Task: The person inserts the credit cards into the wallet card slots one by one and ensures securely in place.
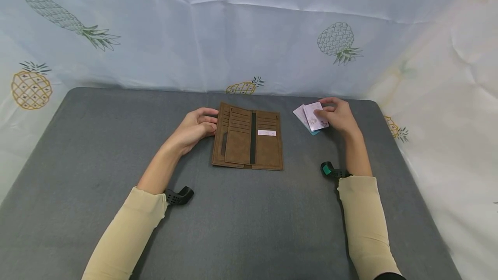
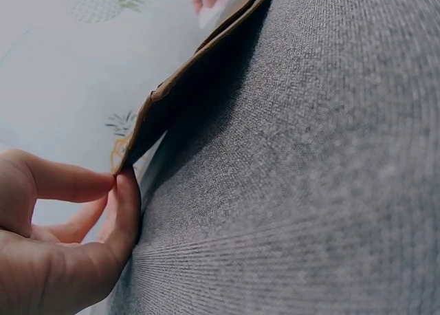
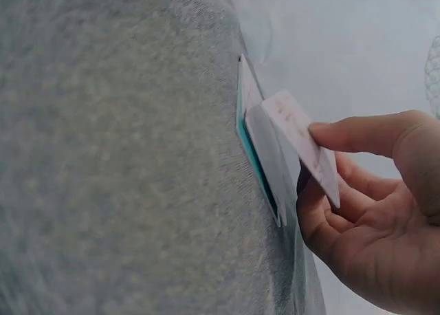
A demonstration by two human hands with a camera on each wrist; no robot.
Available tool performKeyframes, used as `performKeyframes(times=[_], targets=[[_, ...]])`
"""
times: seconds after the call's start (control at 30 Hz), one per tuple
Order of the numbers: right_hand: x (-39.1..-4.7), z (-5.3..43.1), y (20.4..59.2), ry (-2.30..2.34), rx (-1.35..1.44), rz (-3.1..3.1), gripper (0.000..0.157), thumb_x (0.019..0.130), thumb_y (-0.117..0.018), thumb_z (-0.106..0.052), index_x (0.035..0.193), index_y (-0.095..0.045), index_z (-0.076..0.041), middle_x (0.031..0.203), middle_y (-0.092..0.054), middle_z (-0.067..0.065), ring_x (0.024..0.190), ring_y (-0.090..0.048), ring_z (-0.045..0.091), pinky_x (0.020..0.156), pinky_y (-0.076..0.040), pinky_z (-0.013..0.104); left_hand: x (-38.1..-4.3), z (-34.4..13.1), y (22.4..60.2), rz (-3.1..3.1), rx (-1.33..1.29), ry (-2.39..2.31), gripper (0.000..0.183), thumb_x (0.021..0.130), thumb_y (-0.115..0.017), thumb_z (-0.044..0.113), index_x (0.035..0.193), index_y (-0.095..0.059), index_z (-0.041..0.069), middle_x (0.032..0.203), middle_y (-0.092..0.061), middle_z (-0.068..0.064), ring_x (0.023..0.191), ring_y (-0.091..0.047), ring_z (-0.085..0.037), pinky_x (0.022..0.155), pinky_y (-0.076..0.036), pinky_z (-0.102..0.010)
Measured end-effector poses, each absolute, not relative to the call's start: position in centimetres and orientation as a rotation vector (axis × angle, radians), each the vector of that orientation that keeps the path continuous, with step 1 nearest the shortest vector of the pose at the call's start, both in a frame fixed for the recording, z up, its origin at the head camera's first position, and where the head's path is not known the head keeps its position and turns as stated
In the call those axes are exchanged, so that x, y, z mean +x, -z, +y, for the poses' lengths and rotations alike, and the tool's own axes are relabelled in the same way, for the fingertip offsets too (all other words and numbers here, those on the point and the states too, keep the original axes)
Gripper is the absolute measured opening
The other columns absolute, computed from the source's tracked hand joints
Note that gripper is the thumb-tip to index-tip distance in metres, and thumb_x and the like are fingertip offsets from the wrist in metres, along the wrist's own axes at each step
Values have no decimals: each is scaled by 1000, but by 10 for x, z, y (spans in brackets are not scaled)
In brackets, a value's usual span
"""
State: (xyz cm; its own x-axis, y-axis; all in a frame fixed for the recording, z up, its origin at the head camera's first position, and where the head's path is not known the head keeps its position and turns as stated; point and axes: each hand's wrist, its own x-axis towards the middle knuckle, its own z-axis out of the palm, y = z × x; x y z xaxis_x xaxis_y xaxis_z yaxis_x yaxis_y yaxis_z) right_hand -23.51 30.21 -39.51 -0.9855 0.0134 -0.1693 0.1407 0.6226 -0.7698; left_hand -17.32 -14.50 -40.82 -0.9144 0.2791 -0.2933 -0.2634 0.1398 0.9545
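Observation:
A brown bifold wallet (image 1: 238,148) lies opened out on the grey table, with card slots on both sides and a pale card (image 1: 266,133) tucked in a right-hand slot. My left hand (image 1: 196,126) pinches the wallet's left edge between thumb and fingers; in the left wrist view that edge (image 2: 141,126) tilts up off the cloth. At the right, my right hand (image 1: 341,116) holds a pale pink card (image 3: 302,133) between thumb and fingers. The held card is lifted at an angle over a small stack of cards (image 3: 256,150), one of them teal-edged.
The grey table (image 1: 249,224) reaches back to a white curtain (image 1: 272,46) printed with pineapples. More of this fabric (image 1: 459,141) hangs along the right side. Black wrist cameras (image 1: 180,195) sit at both sleeve cuffs.

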Motion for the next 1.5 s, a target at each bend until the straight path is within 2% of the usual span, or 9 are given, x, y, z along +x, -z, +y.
performKeyframes(times=[0.2,0.33,0.5,0.63,0.77,0.93,1.07,1.27,1.5], targets=[[-235,299,393,1427,158,2639,51,103,-74,-19,148,-56,-3,85,-73,-22,77,-63,0,72,-50,20,-173,-145,408,2029,17,-1820,54,107,-49,-4,160,-44,4,141,-54,-20,112,-61,-20,92,-58,-23],[-234,291,389,1459,145,2619,50,103,-73,-19,148,-57,-2,82,-72,-24,77,-62,-1,73,-50,22,-172,-146,408,2033,19,-1817,54,107,-49,-3,160,-43,4,141,-54,-21,112,-61,-21,93,-58,-23],[-235,280,386,1503,107,2579,49,104,-71,-16,148,-56,-1,78,-73,-22,71,-59,0,67,-48,22,-173,-146,408,2039,21,-1814,54,107,-49,-3,161,-43,4,143,-54,-23,114,-61,-23,94,-57,-24],[-235,272,383,1519,85,2557,49,104,-72,-18,148,-57,-3,84,-76,-16,70,-63,2,66,-51,21,-174,-147,407,2040,24,-1814,55,107,-48,-4,161,-43,4,144,-53,-24,115,-61,-23,94,-57,-23],[-235,262,378,1487,61,2572,48,104,-73,-23,146,-59,-5,109,-82,0,83,-70,1,74,-55,22,-174,-147,408,2034,18,-1818,55,107,-48,-4,161,-43,4,142,-54,-23,113,-61,-22,93,-57,-22],[-237,246,374,1445,37,2594,44,105,-71,-24,144,-60,-6,130,-78,20,90,-70,4,76,-53,25,-174,-146,408,2025,12,-1826,55,106,-48,-5,161,-43,3,139,-54,-21,110,-61,-20,91,-57,-22],[-239,232,373,1456,23,2571,43,105,-70,-22,143,-60,-5,135,-74,26,93,-71,7,81,-58,26,-173,-146,409,2023,10,-1828,55,106,-48,-5,160,-43,3,139,-54,-21,110,-61,-20,91,-57,-22],[-241,216,376,1489,-11,2519,44,105,-69,-19,144,-59,-3,137,-72,28,93,-73,10,94,-60,39,-173,-146,409,2018,15,-1831,56,106,-48,-5,161,-43,3,141,-54,-22,112,-61,-21,93,-57,-22],[-243,199,378,1514,-73,2491,42,105,-69,-15,143,-59,-1,136,-73,28,98,-76,14,95,-65,38,-173,-146,409,2015,17,-1840,56,105,-48,-5,161,-42,3,140,-54,-22,110,-61,-20,92,-57,-22]])
